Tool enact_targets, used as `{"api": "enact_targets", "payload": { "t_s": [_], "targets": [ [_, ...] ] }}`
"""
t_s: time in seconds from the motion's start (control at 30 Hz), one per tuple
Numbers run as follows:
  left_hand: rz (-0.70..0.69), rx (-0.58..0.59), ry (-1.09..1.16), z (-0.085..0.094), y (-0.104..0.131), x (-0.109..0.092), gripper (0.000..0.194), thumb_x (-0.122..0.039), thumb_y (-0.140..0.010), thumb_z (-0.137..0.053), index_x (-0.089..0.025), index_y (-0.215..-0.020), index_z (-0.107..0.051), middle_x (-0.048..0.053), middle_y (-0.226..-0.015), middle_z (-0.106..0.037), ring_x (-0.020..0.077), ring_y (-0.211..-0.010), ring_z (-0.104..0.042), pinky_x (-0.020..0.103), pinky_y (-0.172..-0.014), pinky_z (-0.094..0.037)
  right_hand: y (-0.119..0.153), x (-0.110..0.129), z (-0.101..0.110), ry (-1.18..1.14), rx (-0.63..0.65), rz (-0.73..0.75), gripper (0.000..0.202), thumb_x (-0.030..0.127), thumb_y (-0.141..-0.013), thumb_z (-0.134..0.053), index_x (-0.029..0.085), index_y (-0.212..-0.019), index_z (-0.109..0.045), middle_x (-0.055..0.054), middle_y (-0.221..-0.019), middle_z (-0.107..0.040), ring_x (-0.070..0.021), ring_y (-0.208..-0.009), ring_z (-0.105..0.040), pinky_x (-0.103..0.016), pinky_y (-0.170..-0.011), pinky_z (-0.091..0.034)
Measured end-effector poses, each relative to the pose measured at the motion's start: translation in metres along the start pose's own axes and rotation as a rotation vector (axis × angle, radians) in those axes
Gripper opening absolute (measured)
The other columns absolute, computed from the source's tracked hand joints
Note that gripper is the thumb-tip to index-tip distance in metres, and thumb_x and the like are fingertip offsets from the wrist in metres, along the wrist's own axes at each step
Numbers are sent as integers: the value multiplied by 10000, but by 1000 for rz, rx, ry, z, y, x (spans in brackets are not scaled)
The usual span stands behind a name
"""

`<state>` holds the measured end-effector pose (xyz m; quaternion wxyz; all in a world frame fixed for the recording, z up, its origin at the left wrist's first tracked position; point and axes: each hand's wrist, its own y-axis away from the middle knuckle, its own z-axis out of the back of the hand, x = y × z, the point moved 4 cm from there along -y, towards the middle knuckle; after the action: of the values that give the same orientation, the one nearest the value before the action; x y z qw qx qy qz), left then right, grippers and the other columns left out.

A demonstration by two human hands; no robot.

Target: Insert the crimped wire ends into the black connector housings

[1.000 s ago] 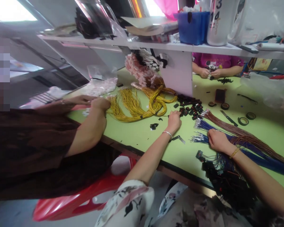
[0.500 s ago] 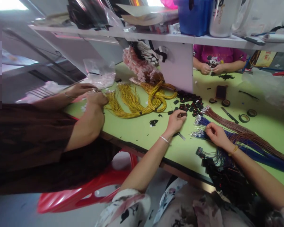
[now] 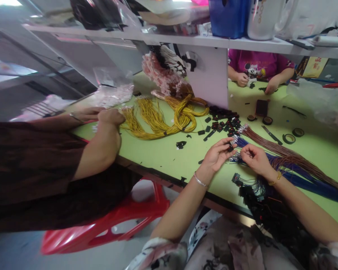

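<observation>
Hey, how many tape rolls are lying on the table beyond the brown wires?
4: the first roll and second roll beside the dark block, the third roll and fourth roll right of the knife. Others may be hidden under the plastic bag.

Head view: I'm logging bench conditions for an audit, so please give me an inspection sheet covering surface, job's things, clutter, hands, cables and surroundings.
Surface: green tabletop, dark scraps scattered on it.
Job's things: small black piece in the left hand; loose black pieces beyond it.
Clutter: tape rolls and a knife-like tool, right of the loose black pieces.
Hands: left pinching; right hand near the blue bundle, fingertips close together, whether gripping a wire is unclear.
Cables: blue bundle and brown bundle at right, yellow bundles at left.
Surroundings: co-worker at left, person in purple opposite; red stool below.
</observation>
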<state>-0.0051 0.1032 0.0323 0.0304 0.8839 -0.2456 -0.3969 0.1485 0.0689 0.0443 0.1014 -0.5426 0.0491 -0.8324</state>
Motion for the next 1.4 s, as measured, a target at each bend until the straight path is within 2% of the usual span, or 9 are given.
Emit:
{"api": "enact_targets", "payload": {
  "t_s": [0.13, 0.2, 0.37, 0.73, 0.93, 1.1, 1.27, 1.4],
  "targets": [
    [22, -4, -7, -2, 1, 10, 281, -82, -731, -629, -154, -1003, -628, 27, -803, -618, 98, -724, -610, 211, -674, -516, 4, 1, 2, 127, -98, 80, 84, 241, -775, -551, 179, -722, -571, 33, -592, -473, -93, -543, -398, -212, -516, -328],
    [50, -4, 1, 0, 0, 17, 225, -105, -745, -638, -153, -963, -613, 23, -781, -616, 100, -720, -614, 226, -701, -519, 5, 3, 4, 181, -133, 108, 91, 250, -781, -548, 181, -727, -571, 28, -594, -485, -97, -541, -403, -216, -519, -328],
    [64, 14, 42, 5, -3, 30, 173, -119, -763, -636, -151, -928, -596, 31, -803, -631, 116, -774, -630, 288, -821, -514, 5, 8, 3, 275, -111, 165, 82, 233, -775, -548, 186, -711, -563, 18, -608, -516, -98, -526, -407, -229, -522, -321],
    [75, -23, -5, 9, -4, 35, 193, -133, -730, -684, -149, -898, -592, 13, -757, -621, 105, -716, -617, 291, -798, -522, 4, 10, 1, 337, -104, 217, 69, 202, -765, -547, 184, -698, -553, 9, -638, -543, -100, -531, -418, -229, -527, -319],
    [-11, -160, -172, 8, 3, 36, 325, -210, -603, -803, -139, -821, -572, -9, -720, -611, 87, -648, -596, 240, -672, -512, 5, 4, -7, 364, -51, 238, 109, 188, -781, -525, 186, -672, -522, 8, -629, -523, -106, -557, -430, -228, -545, -324],
    [-22, -203, -207, 10, 4, 38, 395, -284, -557, -833, -129, -813, -574, 5, -739, -621, 106, -677, -615, 278, -705, -525, 5, -2, -11, 337, 16, 221, 97, 188, -798, -511, 183, -704, -531, 14, -625, -519, -100, -536, -419, -223, -536, -316],
    [-67, -248, -291, 11, 4, 41, 388, -304, -572, -825, -133, -803, -564, 5, -731, -617, 92, -636, -603, 240, -639, -511, 9, -2, -17, 400, 4, 201, 123, 187, -785, -505, 187, -663, -489, 19, -576, -495, -99, -500, -396, -228, -512, -288],
    [-68, -245, -313, 13, 2, 44, 353, -300, -622, -800, -134, -822, -561, 5, -733, -611, 98, -643, -622, 250, -650, -530, -2, -7, -9, 377, 94, 171, 135, 210, -815, -483, 181, -693, -532, 2, -622, -555, -111, -544, -450, -224, -537, -322]
  ]
}}
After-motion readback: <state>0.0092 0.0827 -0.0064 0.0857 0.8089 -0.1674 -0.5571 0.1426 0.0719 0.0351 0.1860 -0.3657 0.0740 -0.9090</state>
